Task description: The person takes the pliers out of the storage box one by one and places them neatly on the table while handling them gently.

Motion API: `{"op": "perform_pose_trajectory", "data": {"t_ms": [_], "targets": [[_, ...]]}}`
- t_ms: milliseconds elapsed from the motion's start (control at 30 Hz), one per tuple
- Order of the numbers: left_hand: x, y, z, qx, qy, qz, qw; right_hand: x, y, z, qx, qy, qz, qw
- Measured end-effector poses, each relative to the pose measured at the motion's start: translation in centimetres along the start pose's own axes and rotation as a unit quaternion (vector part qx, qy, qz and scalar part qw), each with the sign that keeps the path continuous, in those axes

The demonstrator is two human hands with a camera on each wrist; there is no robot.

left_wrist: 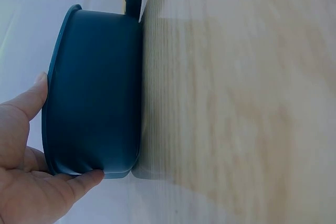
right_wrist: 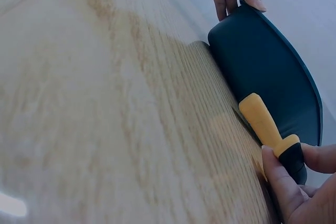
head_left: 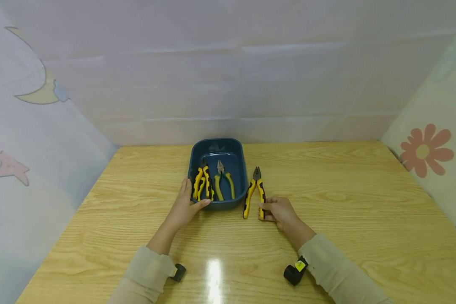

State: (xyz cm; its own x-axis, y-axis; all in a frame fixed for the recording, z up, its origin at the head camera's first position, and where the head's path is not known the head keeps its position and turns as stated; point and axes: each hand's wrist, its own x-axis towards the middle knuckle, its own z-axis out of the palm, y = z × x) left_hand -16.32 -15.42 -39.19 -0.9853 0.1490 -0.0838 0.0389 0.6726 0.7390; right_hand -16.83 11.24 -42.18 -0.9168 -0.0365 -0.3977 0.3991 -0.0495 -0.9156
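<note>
A dark blue plastic bin (head_left: 224, 205) stands on the table, pliers inside it. My left hand (head_left: 183, 207) grips its near left corner, and the left wrist view has the thumb (left_wrist: 34, 97) at the rim and fingers (left_wrist: 79, 184) against the outer wall. Beside the bin's right wall are yellow-and-black combination pliers (head_left: 261, 196), jaws toward the back and handles spread. My right hand (head_left: 283, 213) pinches their right handle between thumb and fingers. Inside the bin lie yellow-and-black pliers (head_left: 207, 181) at the left, partly overlapping, and pliers with yellow-green handles (head_left: 231, 185) nearer the middle.
The wood-grain table (head_left: 338, 181) extends to both sides of the bin. A pale cloth backdrop (head_left: 289, 84) rises behind the table's back edge and at both sides. Black wrist cameras (head_left: 294, 273) hang at both cuffs, over the table's front part.
</note>
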Motion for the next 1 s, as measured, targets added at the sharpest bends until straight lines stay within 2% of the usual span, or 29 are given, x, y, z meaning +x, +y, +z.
{"op": "perform_pose_trajectory", "data": {"t_ms": [267, 400, 600, 1000], "targets": [[0.0, 0.0, 0.0, 0.000, 0.002, 0.004, 1.0000, -0.1, -0.2, 0.2, -0.026, 0.001, -0.002, 1.000], [-0.1, 0.0, 0.0, -0.003, 0.002, 0.006, 1.0000, -0.1, -0.4, 0.2, -0.067, 0.014, -0.007, 0.998], [-0.1, 0.0, 0.0, -0.003, 0.003, 0.006, 1.0000, -0.3, -0.7, 0.1, -0.151, 0.044, -0.020, 0.987], [-0.1, 0.1, 0.0, -0.009, 0.000, 0.006, 0.9999, -0.4, -1.4, 0.1, -0.231, 0.044, -0.038, 0.971]]}}
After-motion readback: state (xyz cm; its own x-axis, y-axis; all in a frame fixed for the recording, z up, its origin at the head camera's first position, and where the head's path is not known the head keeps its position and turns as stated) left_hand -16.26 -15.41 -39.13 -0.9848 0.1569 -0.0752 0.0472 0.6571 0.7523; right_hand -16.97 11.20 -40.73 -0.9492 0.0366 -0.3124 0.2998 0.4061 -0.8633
